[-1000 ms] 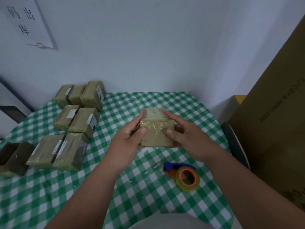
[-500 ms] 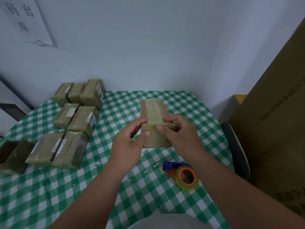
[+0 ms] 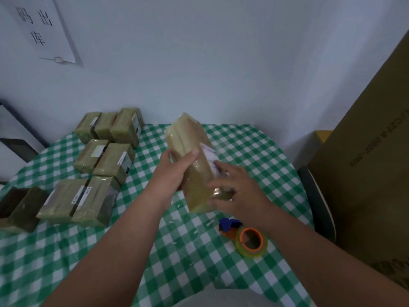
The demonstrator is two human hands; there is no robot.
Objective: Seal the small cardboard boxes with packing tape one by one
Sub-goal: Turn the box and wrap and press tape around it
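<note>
The left hand (image 3: 174,171) holds a taped cardboard box (image 3: 194,165) tilted above the middle of the checked desk (image 3: 254,151), its grip clamped round the box's left edge with the thumb on top. The right hand (image 3: 239,191) lies spread against the box's lower right side, grip apart. The tape dispenser (image 3: 247,235) lies near the front right, and sealed boxes (image 3: 104,160) line the left edge

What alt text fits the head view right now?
Both hands hold a taped small cardboard box tilted above the green checked table: left hand grips it, right hand at its lower end. Tape dispenser lies near; sealed boxes sit left.
</note>
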